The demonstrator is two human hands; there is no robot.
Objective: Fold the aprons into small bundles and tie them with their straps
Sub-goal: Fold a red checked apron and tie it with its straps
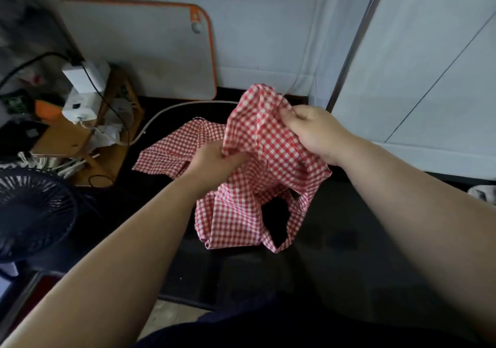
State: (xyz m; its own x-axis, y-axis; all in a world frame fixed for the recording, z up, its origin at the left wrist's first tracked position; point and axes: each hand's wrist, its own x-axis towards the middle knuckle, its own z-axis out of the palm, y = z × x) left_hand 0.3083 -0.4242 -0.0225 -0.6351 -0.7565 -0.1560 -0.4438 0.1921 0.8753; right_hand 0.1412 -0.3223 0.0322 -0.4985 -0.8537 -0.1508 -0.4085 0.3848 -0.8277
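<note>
Dark worktop ran along a white wall, with an orange-rimmed board leaning behind it and a fan at the left edge. Over the worktop a person held a red-checked apron, bunched and half lifted. The left hand gripped a fold low in the cloth, fingers curled round it. The right hand pinched the top edge higher up, likely to draw the cloth taut and find its shape before folding. One end trailed flat on the worktop to the left. A strap loop hung nearest the person, untied. Folding seemed barely begun; no bundle had formed.
</note>
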